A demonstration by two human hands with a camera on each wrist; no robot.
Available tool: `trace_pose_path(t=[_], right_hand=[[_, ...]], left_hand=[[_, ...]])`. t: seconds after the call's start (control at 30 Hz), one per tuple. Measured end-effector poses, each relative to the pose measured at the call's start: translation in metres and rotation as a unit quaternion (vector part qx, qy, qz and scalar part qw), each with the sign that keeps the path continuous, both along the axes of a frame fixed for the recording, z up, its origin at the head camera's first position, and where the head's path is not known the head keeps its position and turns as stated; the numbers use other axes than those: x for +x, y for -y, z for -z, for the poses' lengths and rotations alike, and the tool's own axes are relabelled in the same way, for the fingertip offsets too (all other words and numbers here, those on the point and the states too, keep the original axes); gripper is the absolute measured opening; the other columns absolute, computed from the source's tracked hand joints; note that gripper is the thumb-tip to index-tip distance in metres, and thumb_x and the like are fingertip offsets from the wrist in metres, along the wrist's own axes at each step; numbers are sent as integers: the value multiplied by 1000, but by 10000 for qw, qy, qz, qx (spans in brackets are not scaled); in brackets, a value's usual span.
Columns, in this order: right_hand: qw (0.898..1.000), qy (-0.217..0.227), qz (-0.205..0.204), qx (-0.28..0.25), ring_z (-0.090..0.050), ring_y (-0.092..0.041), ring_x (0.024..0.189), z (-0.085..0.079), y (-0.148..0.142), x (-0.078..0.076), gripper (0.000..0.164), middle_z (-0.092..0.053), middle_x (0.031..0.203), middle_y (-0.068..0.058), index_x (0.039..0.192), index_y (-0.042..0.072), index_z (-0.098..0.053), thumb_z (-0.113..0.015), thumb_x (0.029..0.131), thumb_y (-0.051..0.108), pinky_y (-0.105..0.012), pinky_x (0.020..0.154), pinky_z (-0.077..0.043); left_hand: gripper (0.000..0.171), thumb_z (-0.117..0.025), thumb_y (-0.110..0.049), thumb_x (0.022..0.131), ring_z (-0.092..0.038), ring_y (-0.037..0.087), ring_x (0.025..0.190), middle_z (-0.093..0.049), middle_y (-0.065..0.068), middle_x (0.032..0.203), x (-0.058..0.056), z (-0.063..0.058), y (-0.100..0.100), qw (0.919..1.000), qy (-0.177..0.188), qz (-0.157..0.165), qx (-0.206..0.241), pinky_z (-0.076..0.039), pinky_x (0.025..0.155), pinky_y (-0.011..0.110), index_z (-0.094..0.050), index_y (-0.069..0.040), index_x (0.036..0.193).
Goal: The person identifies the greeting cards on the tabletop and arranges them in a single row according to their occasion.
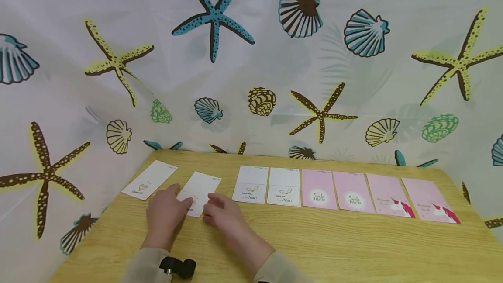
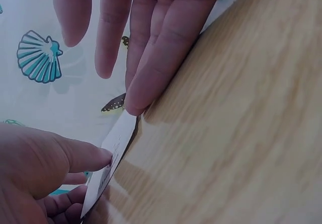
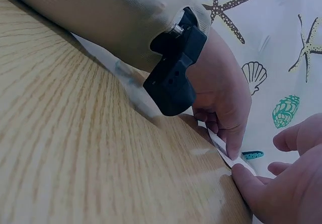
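A white greeting card [image 1: 202, 187] with small print lies between both hands, second from the left in a row on the wooden table. My left hand [image 1: 165, 211] is at the card's left side, thumb on its printed face and fingers curled at the edge. In the left wrist view that thumb lies on the white card [image 2: 118, 136]. My right hand [image 1: 228, 215] is at the card's right edge; the left wrist view shows its fingers [image 2: 158, 58] fairly straight, one fingertip touching the card's corner. The fingers partly cover the print.
Another white card [image 1: 151, 180] lies at the far left. To the right stand two white "heart" cards [image 1: 251, 178], two pink "smile more" cards [image 1: 318, 180] and two pink unicorn cards [image 1: 387, 187]. A shell-patterned cloth [image 1: 243, 64] hangs behind the wooden table [image 1: 334, 248].
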State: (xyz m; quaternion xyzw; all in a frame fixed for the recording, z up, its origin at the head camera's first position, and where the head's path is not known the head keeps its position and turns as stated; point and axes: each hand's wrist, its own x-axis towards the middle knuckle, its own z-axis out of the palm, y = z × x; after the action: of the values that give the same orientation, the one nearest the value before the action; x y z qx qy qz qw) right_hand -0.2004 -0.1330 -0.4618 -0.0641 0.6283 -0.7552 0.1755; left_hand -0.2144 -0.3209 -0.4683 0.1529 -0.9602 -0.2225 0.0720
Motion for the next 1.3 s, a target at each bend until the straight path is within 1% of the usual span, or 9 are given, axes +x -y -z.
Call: trace_pose_path(t=[0.13, 0.43, 0.6, 0.77, 0.87, 1.07, 1.2, 1.3], right_hand=[[10000, -73, -17, -32, -72, -28, 118, 2, 0, -1, 53, -65, 145, -22, 152, -9, -58, -69, 102, 6, -41, 100, -61], [10000, -19, -53, 62, -73, -29, 118, 2, -1, 0, 50, -65, 146, -20, 152, -7, -59, -68, 105, 7, -40, 101, -60], [9999, -34, -34, 118, -73, -28, 117, 3, -1, 0, 50, -67, 142, -18, 152, -6, -60, -68, 104, 7, -40, 101, -60], [9999, -56, 4, 139, -73, -28, 117, 2, 0, 0, 49, -68, 139, -17, 150, -6, -61, -68, 104, 7, -39, 100, -60], [9999, -76, 9, 140, -73, -29, 118, 2, 0, 0, 48, -67, 141, -18, 150, -7, -61, -68, 105, 7, -40, 101, -60], [9995, -110, -18, 282, -72, -29, 120, 1, -2, 1, 47, -64, 149, -18, 152, -5, -60, -66, 108, 10, -41, 104, -58], [9993, -164, 10, 338, -71, -26, 119, 0, -4, 2, 46, -65, 147, -17, 151, -5, -61, -66, 108, 10, -41, 104, -58], [9991, -189, 21, 370, -70, -24, 118, -1, -6, 2, 46, -67, 144, -15, 150, -4, -63, -67, 106, 11, -41, 104, -58]], left_hand=[[61, -70, -28, 105, -58, 61, 129, -63, 36, 143, -1, 2, 0, 10000, -28, -53, 61, -46, 104, 71, -57, 10, 151], [48, -66, -25, 107, -65, 53, 123, -70, 30, 135, -1, 5, 4, 9992, -237, -94, 314, -51, 98, 66, -67, 7, 143], [45, -64, -24, 108, -66, 49, 117, -71, 28, 128, -1, 5, 5, 9981, -269, -201, 507, -50, 97, 63, -66, 8, 140], [40, -58, -21, 111, -67, 47, 117, -71, 28, 129, -2, 0, 4, 9960, -178, -338, 810, -48, 97, 64, -63, 7, 139], [39, -55, -21, 113, -67, 48, 120, -70, 29, 131, -2, -2, 4, 9945, -158, -371, 963, -49, 98, 64, -64, 5, 140], [38, -54, -20, 113, -66, 49, 122, -68, 31, 133, 0, -5, 4, 9905, -362, -390, 1265, -51, 100, 63, -64, 5, 141], [38, -55, -20, 113, -66, 49, 121, -68, 32, 134, 2, -10, 2, 9870, -499, -459, 1456, -50, 100, 63, -64, 5, 140], [39, -56, -21, 113, -66, 48, 120, -68, 32, 134, 2, -13, 2, 9858, -562, -472, 1513, -50, 101, 63, -65, 4, 141]])
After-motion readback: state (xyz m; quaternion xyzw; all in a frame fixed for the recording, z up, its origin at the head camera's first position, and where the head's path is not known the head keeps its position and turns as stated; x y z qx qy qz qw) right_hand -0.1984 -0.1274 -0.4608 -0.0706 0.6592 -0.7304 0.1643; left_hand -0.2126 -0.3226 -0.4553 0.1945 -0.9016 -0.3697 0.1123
